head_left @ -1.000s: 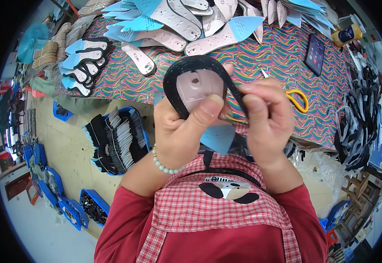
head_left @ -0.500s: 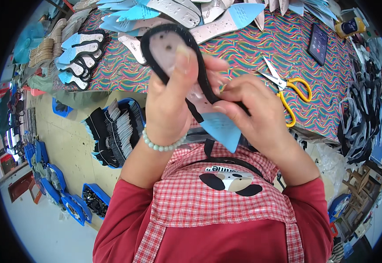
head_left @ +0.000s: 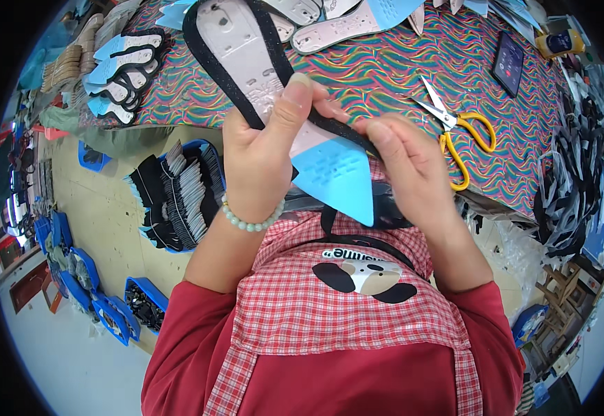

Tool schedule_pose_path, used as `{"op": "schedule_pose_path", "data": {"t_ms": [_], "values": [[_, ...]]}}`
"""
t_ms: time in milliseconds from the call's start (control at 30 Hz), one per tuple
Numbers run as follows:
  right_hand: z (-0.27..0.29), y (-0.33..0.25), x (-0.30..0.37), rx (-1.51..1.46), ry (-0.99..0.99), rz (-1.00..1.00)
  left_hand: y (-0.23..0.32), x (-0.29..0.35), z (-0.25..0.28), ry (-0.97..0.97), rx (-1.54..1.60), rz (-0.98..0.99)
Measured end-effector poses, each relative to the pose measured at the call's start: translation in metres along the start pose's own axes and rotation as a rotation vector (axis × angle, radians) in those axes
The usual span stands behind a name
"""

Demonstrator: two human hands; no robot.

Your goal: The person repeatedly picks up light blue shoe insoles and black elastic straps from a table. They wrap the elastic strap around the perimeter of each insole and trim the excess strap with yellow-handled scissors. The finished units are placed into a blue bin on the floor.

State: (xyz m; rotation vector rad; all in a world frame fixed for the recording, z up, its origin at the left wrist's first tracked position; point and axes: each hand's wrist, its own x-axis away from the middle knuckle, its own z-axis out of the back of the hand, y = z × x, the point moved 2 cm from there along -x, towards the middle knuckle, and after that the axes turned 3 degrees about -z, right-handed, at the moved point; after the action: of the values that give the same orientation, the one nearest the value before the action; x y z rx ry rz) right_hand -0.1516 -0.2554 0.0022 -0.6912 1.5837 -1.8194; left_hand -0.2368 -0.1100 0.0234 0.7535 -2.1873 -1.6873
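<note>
Insole [head_left: 266, 87] slants between left hand [head_left: 257, 156], clasping its middle, and right hand [head_left: 413, 166], pinching its black strip [head_left: 342, 130]. Uneven pull from the right could pucker that strip or drag it off the edge.

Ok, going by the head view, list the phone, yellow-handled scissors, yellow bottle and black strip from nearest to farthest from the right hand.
From the right hand:
1. Black strip: pinched in it.
2. Yellow-handled scissors: just to its right.
3. Phone: farther off, upper right.
4. Yellow bottle: beyond the phone, farther right.
</note>
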Motion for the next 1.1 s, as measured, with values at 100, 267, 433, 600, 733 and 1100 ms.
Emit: {"op": "schedule_pose_path", "data": {"t_ms": [100, 267, 433, 600, 733, 1100], "values": [[-0.017, 0.006, 0.012, 0.064, 0.069, -0.01, -0.001, 0.001, -0.01, 0.07, -0.213, -0.04], [0.001, 0.001, -0.013, 0.135, -0.259, -0.079, 0.002, 0.002, -0.012, -0.085, -0.185, 0.0], [-0.013, -0.014, -0.013, 0.114, -0.21, 0.074, 0.011, -0.008, 0.012, -0.089, -0.171, 0.067], [-0.03, -0.017, -0.013, 0.184, -0.007, 0.312, 0.0, -0.007, 0.021, -0.432, -0.039, -0.026], [-0.023, 0.003, 0.011, 0.277, -0.392, -0.045, 0.014, -0.006, 0.064, -0.404, -0.088, 0.449], [0.145, 0.062, 0.043, 1.014, 0.19, 0.022, 0.074, -0.013, 0.089, -0.012, 0.767, 0.252]]}}
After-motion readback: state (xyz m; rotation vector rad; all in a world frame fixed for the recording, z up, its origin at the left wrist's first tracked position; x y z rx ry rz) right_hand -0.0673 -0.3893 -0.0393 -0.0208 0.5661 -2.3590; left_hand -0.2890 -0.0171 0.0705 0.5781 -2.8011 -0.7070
